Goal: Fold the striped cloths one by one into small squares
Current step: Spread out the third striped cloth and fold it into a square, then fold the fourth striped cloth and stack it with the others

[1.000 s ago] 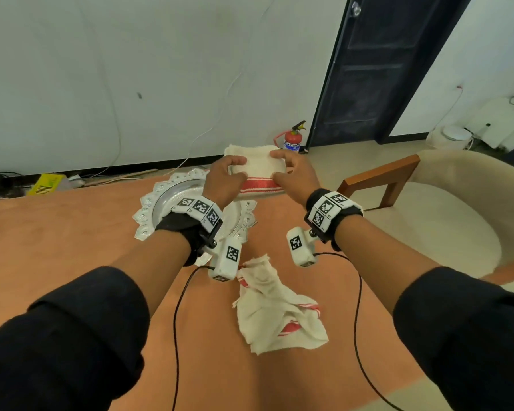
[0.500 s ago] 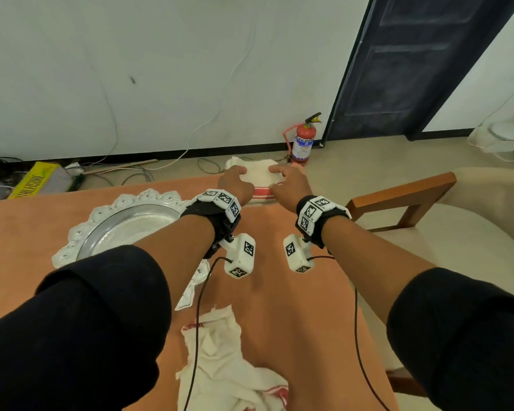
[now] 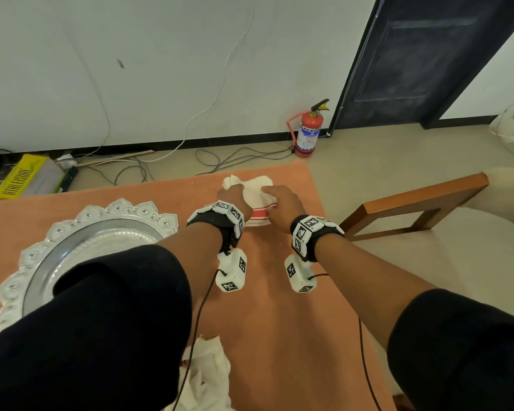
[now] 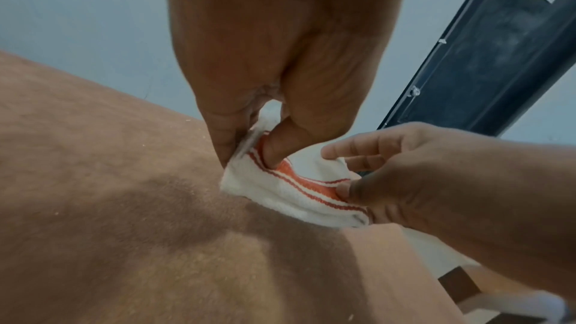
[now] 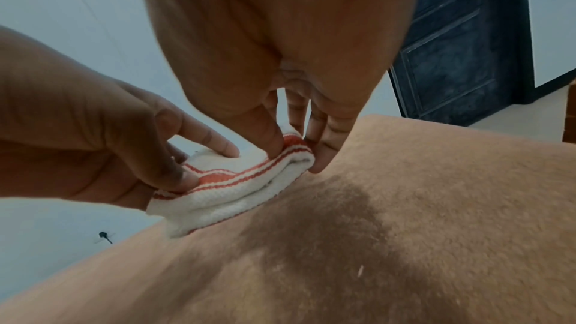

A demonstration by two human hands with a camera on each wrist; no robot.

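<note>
A folded white cloth with red stripes point(image 3: 260, 213) lies on the orange table point(image 3: 279, 336) near its far right corner. My left hand point(image 3: 232, 192) pinches its left edge, thumb on the stripe point(image 4: 274, 154) and fingers point(image 4: 227, 147) down its side. My right hand point(image 3: 275, 195) grips the right edge, thumb point(image 5: 271, 142) on top and fingers point(image 5: 324, 154) against the fold. The wrist views show the cloth point(image 4: 293, 196) point(image 5: 230, 198) in several thick layers. A second striped cloth point(image 3: 209, 378) lies crumpled at the near edge, partly hidden by my left sleeve.
A silver scalloped tray point(image 3: 107, 229) sits on the table's left half. A wooden-armed chair point(image 3: 413, 203) stands just right of the table. On the floor beyond are a red fire extinguisher point(image 3: 309, 132), loose cables and a yellow box point(image 3: 21, 176).
Both hands have carried the folded cloth away from me and down onto the table's far right corner. The crumpled cloth now sits lower in view as my head moved.
</note>
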